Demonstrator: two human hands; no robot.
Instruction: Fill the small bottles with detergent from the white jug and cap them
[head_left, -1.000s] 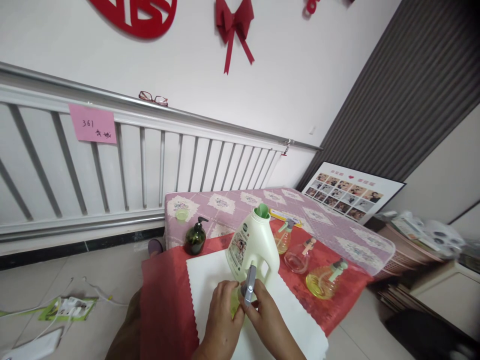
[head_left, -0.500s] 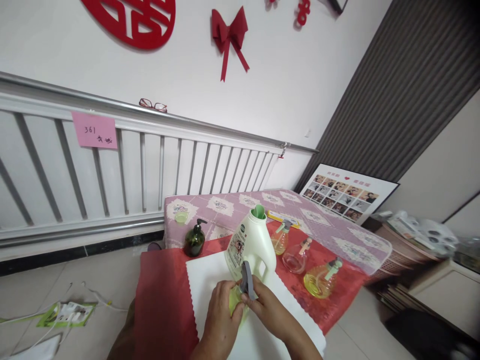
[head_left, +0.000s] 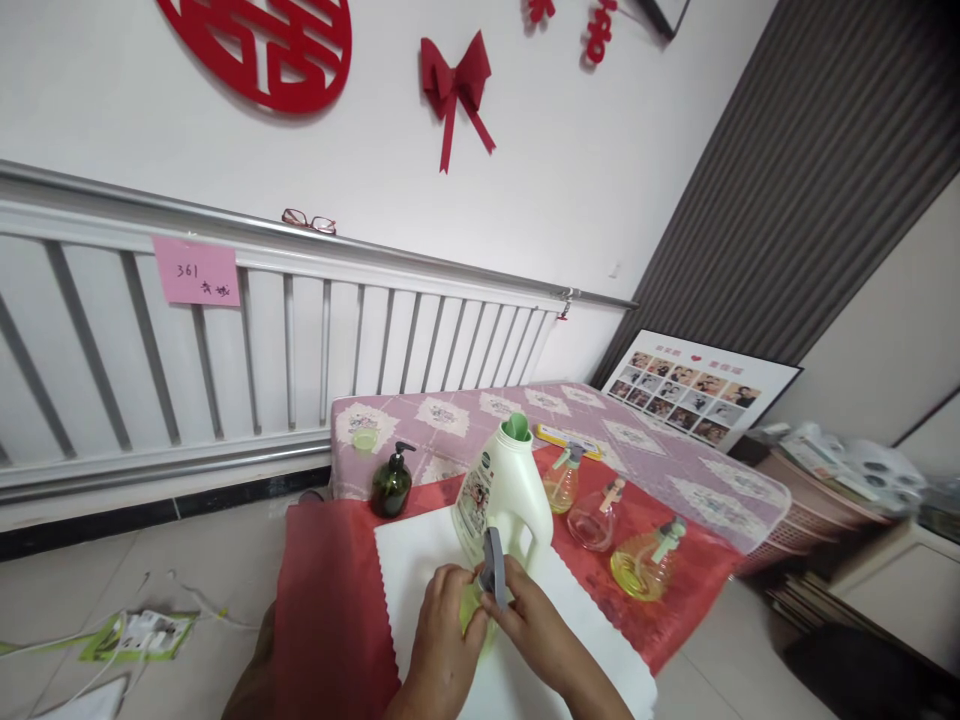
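My left hand (head_left: 444,630) is wrapped round a small yellow-green spray bottle (head_left: 472,610) low over a white cloth (head_left: 420,560). My right hand (head_left: 536,625) pinches the bottle's grey spray head (head_left: 493,568) at the top. Just behind stands a big cream detergent jug (head_left: 501,495) with an open green spout. The bottle's body is mostly hidden by my fingers.
A dark green pump bottle (head_left: 391,483) stands at the left on the red cloth (head_left: 322,590). Three small spray bottles, one of them (head_left: 639,566) yellow, stand to the right. A green cap (head_left: 364,438) lies on the pink tablecloth. A radiator, a photo board (head_left: 697,385) and floor clutter surround the table.
My hands stay on the small bottle and its grey head, which has turned slightly. The view has tilted down a little.
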